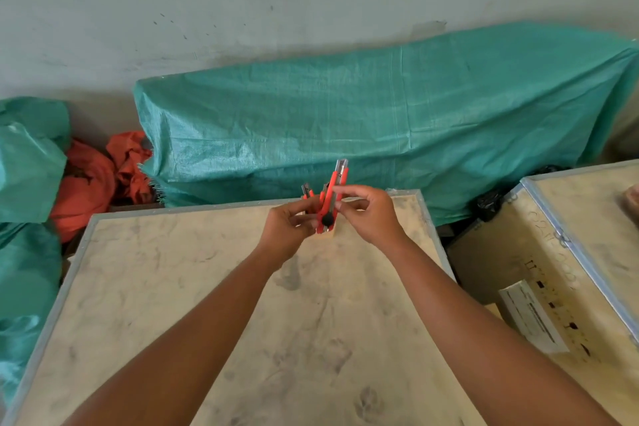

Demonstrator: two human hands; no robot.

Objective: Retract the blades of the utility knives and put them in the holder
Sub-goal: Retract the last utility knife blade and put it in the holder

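A red utility knife stands almost upright over the far middle of the wooden crate top, metal tip up and black wheel low on its body. My left hand grips its lower end. My right hand pinches its middle with thumb and fingers. Behind my left fingers a second red knife pokes up. A pale wooden holder shows just below the held knife, mostly hidden by my hands.
A large green tarp-covered bundle lies behind the crate. Orange cloth and more green sacks sit at the left. Another wooden crate with a white label stands at the right.
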